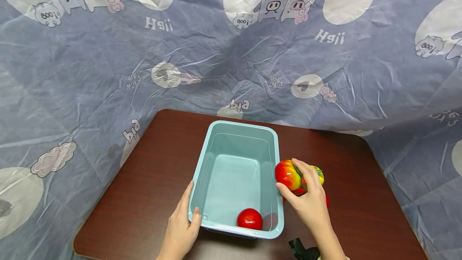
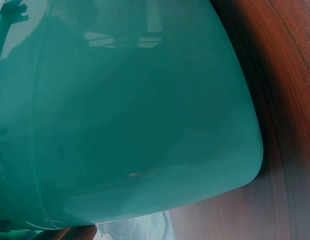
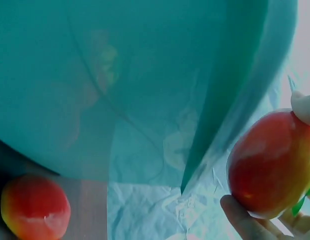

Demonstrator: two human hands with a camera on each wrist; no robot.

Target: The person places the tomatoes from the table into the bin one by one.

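Note:
A light blue plastic tub (image 1: 231, 122) stands on the table, with a round red fruit (image 1: 250, 219) inside at its near right corner. My left hand (image 1: 180, 224) grips the tub's near left corner, thumb at the rim and fingers along the outer wall. Just right of the tub's right rim, my right hand (image 1: 310, 196) holds a red and yellow toy fruit (image 1: 287, 175) with green leaves, between thumb and fingers. The right wrist view shows this fruit (image 3: 270, 165) raised beside the tub's rim. Behind the right hand, several fruits are partly hidden, among them a yellow one (image 1: 319, 174) with green on top.
The brown wooden table (image 1: 162, 163) extends on both sides of the tub. In the right wrist view, a red and yellow fruit (image 3: 36, 207) lies on the table by the tub. A patterned grey-blue cloth (image 1: 216, 59) hangs behind. A black strap (image 1: 303, 250) is near the right wrist.

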